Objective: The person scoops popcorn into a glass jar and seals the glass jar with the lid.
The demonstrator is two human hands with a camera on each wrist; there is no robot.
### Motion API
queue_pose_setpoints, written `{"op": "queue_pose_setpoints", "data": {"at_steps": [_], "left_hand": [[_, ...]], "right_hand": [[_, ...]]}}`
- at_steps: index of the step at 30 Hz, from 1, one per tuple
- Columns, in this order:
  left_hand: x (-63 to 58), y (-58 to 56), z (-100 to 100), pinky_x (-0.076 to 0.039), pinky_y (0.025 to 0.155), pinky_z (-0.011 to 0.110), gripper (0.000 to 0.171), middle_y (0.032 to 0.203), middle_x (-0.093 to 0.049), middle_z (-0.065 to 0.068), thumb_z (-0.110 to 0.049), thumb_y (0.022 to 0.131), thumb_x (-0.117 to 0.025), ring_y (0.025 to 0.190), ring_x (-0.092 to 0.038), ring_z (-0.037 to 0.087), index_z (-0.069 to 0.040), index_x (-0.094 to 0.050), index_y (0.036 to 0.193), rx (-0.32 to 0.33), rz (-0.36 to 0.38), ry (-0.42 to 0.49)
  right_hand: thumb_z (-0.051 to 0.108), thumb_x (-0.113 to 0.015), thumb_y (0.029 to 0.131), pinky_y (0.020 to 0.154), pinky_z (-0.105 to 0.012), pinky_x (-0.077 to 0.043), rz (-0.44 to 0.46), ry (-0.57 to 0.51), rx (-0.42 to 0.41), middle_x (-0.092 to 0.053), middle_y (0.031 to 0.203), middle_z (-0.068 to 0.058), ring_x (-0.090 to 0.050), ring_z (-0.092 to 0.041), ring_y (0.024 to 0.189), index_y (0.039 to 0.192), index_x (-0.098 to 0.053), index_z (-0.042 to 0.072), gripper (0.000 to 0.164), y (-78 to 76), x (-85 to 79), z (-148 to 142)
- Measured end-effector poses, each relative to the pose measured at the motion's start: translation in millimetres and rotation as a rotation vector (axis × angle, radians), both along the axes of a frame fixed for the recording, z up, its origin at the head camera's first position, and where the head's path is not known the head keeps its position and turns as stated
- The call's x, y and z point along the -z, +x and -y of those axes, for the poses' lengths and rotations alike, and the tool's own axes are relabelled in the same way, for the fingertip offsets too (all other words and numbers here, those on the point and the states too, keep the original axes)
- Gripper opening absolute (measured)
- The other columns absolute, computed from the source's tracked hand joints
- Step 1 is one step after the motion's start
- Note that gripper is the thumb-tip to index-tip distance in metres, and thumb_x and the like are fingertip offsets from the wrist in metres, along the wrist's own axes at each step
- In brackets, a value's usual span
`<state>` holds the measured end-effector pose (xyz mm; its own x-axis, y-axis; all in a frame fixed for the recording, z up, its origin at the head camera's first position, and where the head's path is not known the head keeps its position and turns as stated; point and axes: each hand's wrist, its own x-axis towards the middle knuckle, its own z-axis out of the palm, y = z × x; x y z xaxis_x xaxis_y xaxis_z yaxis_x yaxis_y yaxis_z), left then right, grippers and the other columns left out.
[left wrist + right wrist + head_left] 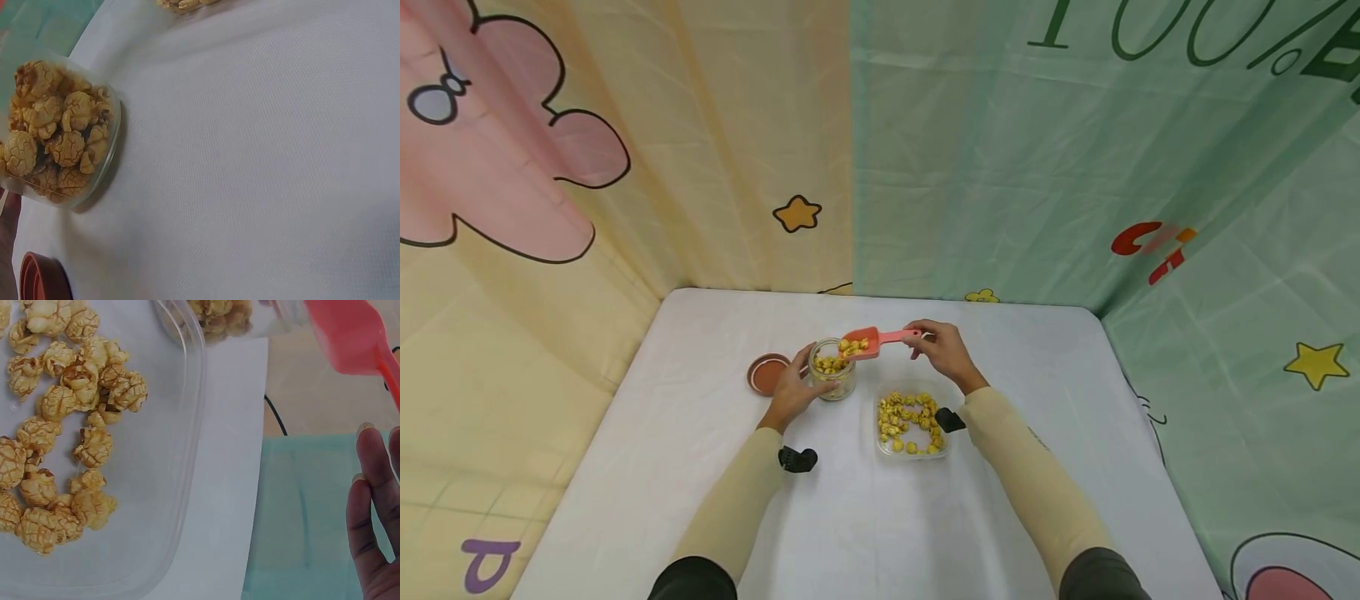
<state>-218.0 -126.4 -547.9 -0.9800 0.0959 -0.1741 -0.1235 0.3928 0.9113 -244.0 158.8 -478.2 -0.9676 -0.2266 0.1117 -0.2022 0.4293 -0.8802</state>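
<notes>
In the head view a glass jar (838,385) partly filled with yellow popcorn stands tilted slightly, gripped round its side by my left hand (796,393). My right hand (945,350) pinches the handle of a small red scoop (868,342), whose bowl carries popcorn over the jar's mouth. A clear plastic tub (880,446) with loose popcorn lies below the right forearm. The left wrist view shows popcorn inside the jar (115,134), with only an edge of the hand visible. In the right wrist view the scoop's underside (350,337) appears above several fingers (375,469).
A reddish-brown round lid (767,375) lies on the white table (715,333) left of the jar, partly behind the left hand. Printed curtains (970,167) enclose the table's back and sides. Black wrist mounts (797,460) stick out from both forearms.
</notes>
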Motion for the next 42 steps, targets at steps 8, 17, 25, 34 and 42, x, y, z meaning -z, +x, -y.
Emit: {"op": "queue_pose_setpoints", "data": {"at_steps": [8,17,25,34,42], "left_hand": [[-2.0,0.1,0.2,-0.033,0.113,0.046,0.093,0.154,-0.033,0.014,-0.024,0.078,-0.082,0.139,-0.033,0.035,-0.014,-0.027,0.152,0.008,-0.007,-0.007],[-1.4,0.7,0.2,-0.033,0.113,0.045,0.093,0.152,-0.035,0.015,-0.022,0.077,-0.083,0.138,-0.034,0.034,-0.012,-0.028,0.151,0.019,-0.027,-0.002],[1.0,0.3,0.0,-0.033,0.113,0.044,0.093,0.153,-0.034,0.013,-0.023,0.077,-0.083,0.139,-0.034,0.033,-0.013,-0.028,0.152,0.016,-0.029,-0.009],[1.0,0.9,0.0,-0.032,0.113,0.047,0.096,0.155,-0.031,0.013,-0.025,0.078,-0.082,0.139,-0.032,0.035,-0.016,-0.023,0.154,0.017,-0.016,-0.026],[3.7,4.6,4.1,-0.031,0.114,0.047,0.103,0.158,-0.023,0.015,-0.029,0.078,-0.082,0.141,-0.028,0.034,-0.011,-0.016,0.155,0.042,-0.083,-0.051]], "right_hand": [[0.020,-0.066,0.090,0.059,-0.028,-0.054,-0.078,0.182,-0.060,-0.068,0.090,-0.008,-0.064,-0.016,0.063,0.105,-0.070,0.003,0.023,-0.7,-24.4,9.4],[0.020,-0.067,0.090,0.056,-0.027,-0.054,-0.090,0.259,-0.098,-0.066,0.083,-0.005,-0.062,-0.012,0.061,0.102,-0.070,0.003,0.021,1.4,-40.0,13.8],[0.022,-0.067,0.090,0.057,-0.028,-0.053,-0.059,0.246,-0.063,-0.067,0.085,-0.006,-0.062,-0.014,0.063,0.103,-0.070,0.004,0.023,2.0,-29.1,9.1],[0.024,-0.066,0.091,0.061,-0.029,-0.053,0.001,0.203,0.003,-0.068,0.087,-0.007,-0.064,-0.018,0.067,0.108,-0.069,0.004,0.026,7.5,-14.6,4.4],[0.025,-0.065,0.092,0.058,-0.028,-0.049,-0.055,0.111,0.035,-0.067,0.089,-0.007,-0.067,-0.028,0.069,0.110,-0.068,0.004,0.028,19.3,2.5,1.7]]}}
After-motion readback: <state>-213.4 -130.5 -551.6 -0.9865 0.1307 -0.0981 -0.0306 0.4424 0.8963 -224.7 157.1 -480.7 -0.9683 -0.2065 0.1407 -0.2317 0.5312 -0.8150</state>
